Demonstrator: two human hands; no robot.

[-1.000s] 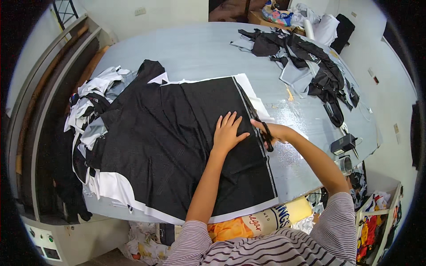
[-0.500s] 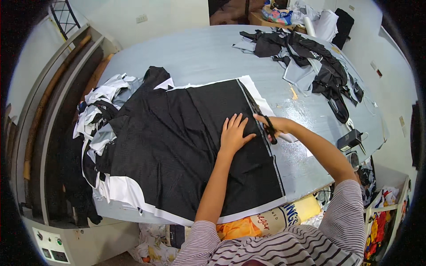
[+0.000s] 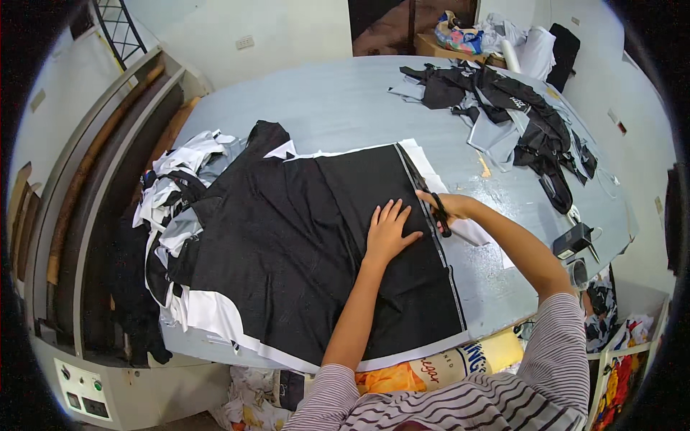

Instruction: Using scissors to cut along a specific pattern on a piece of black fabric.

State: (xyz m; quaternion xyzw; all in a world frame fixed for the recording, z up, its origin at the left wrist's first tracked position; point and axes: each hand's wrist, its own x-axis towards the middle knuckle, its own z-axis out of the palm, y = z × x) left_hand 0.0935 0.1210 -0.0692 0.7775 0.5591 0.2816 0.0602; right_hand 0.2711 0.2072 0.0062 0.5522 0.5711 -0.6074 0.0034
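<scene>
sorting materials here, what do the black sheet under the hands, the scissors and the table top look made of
Black sheet: woven or knit fabric, matte; it drapes and wrinkles softly. Scissors in the right hand: dark handles, likely plastic; blades too small to judge. Table: smooth pale grey-blue surface with a faint sheen, perhaps laminate or painted board. The left hand presses flat on the fabric.

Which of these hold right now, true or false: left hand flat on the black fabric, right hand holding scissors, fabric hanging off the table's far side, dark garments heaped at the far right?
1. The left hand lies flat on the black fabric. True.
2. The right hand holds scissors. True.
3. The fabric hangs off the table's far side. False: it overhangs the near edge.
4. Dark garments lie heaped at the far right. True.
5. The scissors cut along the fabric's left edge. False: the right edge.
</scene>
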